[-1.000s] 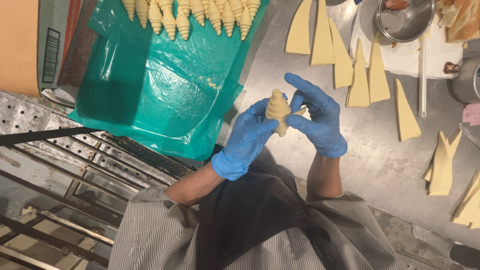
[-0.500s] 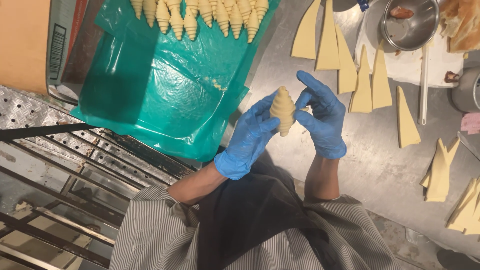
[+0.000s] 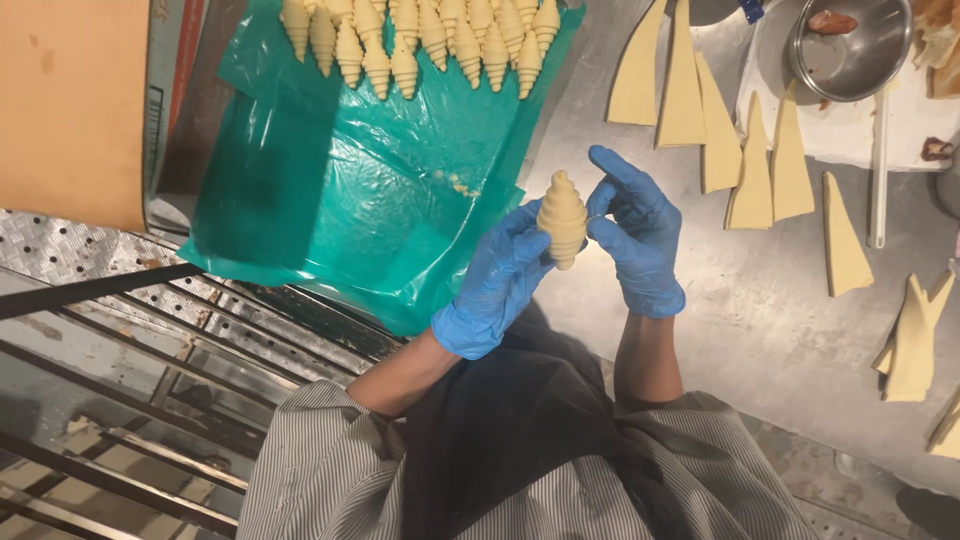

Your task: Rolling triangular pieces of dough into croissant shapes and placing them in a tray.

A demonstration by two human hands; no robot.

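While my blue-gloved left hand (image 3: 497,285) and blue-gloved right hand (image 3: 637,238) pinch the pale rolled croissant-shaped dough piece (image 3: 562,218) between closed fingertips above the steel table, shaping looks finished, so setting it on the green plastic sheet (image 3: 390,190) at ten o'clock needs a gentle release.

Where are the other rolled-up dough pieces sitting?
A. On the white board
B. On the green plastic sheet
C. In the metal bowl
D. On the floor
B: the rolled dough pieces lie in rows on the green plastic sheet, beyond the one held in both hands.
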